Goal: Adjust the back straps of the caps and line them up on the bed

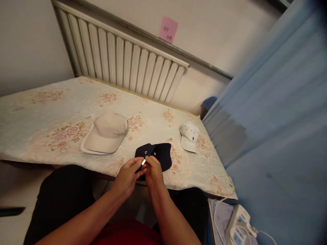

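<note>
**Small bright piece worked between both hands at the navy cap**

At the bottom of the frame, the bed's near edge is flanked by black trouser legs [63, 190]. Just above, at lower centre, a small bright piece [143, 162] is held in front of the navy cap [163, 158]. It is pinched by the closed fingers of the left hand [127, 174], and the closed fingers of the right hand [154, 172] are pressed against it from the other side. Whether it is joined to the cap cannot be told. Close handling of this piece is judged to be the step in hand; a steady, fine pinch from both sides seems to be called for. The cap's near part is hidden by the hands, which may make the work harder to follow.

At lower right, a power strip [238, 226] is seen with its cables. Farther off, a beige cap [109, 132] is set at centre left and a white cap [190, 136] at centre right, both well apart from the hands on the flowered bed [150, 127]. The right side is bounded by a blue curtain [270, 119], the back by a radiator [125, 61].
</note>
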{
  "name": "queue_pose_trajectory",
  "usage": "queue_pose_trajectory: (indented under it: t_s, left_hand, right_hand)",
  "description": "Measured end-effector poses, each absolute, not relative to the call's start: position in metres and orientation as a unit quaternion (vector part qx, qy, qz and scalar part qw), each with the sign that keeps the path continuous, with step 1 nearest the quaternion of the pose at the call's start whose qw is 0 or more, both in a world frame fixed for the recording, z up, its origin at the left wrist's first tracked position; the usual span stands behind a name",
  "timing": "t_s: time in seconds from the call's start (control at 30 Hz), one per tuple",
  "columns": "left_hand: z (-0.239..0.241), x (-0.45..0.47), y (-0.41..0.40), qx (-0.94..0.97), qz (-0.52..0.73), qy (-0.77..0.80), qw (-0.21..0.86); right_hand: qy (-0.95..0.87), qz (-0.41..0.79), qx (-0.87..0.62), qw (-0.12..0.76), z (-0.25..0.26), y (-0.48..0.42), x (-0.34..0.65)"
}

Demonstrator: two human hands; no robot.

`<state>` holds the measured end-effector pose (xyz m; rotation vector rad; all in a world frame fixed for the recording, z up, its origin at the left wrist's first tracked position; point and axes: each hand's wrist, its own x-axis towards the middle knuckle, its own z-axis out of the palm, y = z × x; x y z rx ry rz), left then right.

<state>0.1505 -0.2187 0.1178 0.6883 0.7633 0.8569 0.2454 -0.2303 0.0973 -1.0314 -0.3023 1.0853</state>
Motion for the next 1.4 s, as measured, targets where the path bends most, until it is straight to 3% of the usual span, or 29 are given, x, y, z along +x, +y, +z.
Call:
queue_pose_trajectory:
  t_s: [0.43, 0.87, 1.2, 1.4]
  left_hand:
    - [0.102, 0.147, -0.204, 0.434, 0.392, 0.398, 0.707]
    - [0.089, 0.155, -0.141, 0.523, 0.351, 0.299, 0.717]
    - [0.073, 0.155, -0.139, 0.64, 0.4, 0.411, 0.511]
    - [0.076, 0.157, -0.147, 0.738, 0.446, 0.37, 0.346]
  right_hand:
    - [-0.053, 0.577, -0.436, 0.689, 0.095, -0.205, 0.272]
    - [-0.089, 0.548, -0.348, 0.756, 0.105, -0.214, 0.283]
    - [-0.083, 0.497, -0.379, 0.776, 0.085, -0.199, 0.282]
    - [-0.098, 0.494, -0.394, 0.769, 0.08, -0.199, 0.28]
